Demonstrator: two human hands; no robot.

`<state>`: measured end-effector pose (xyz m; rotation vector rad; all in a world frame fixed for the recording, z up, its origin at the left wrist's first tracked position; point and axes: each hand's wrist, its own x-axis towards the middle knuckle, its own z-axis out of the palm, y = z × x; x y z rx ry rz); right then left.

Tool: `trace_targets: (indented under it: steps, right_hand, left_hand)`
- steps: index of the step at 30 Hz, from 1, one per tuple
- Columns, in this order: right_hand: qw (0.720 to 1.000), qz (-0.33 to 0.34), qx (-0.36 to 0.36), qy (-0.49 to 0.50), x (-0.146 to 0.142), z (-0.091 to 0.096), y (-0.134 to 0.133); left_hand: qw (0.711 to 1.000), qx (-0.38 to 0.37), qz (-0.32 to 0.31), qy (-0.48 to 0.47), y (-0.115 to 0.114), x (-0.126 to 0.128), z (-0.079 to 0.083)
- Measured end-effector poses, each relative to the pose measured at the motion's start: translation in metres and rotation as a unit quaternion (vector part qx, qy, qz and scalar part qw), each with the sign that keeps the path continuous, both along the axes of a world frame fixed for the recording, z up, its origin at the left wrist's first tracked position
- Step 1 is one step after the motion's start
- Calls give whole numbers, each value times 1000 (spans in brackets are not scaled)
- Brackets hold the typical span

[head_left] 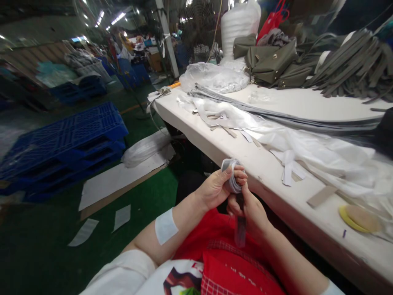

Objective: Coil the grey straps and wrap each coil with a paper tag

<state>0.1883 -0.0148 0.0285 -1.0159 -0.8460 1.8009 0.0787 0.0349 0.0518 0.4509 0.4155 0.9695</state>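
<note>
My left hand [219, 186] is closed around a small coil of grey strap [231, 174], wound over its fingers just below the white table's edge [270, 184]. My right hand [250, 209] sits right under it, pinching the loose end of the same strap [240, 229], which hangs down over a red cloth on my lap [233, 262]. A white patch is stuck on my left forearm [166, 225].
On the table lie long grey straps [291, 119], white wrapping and paper scraps [307, 151], a clear plastic bag [215, 76], olive bags [270, 61], a strap bundle [353, 65] and a yellow pad [359, 217]. Blue pallets [67, 143] and cardboard [123, 176] lie on the green floor.
</note>
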Motion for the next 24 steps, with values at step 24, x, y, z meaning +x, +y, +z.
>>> trace_targets:
  steps: [24]
  right_hand:
    - [838,204,222,-454,81,5,3]
  left_hand:
    - [808,327,43,489,-4,-24,-10]
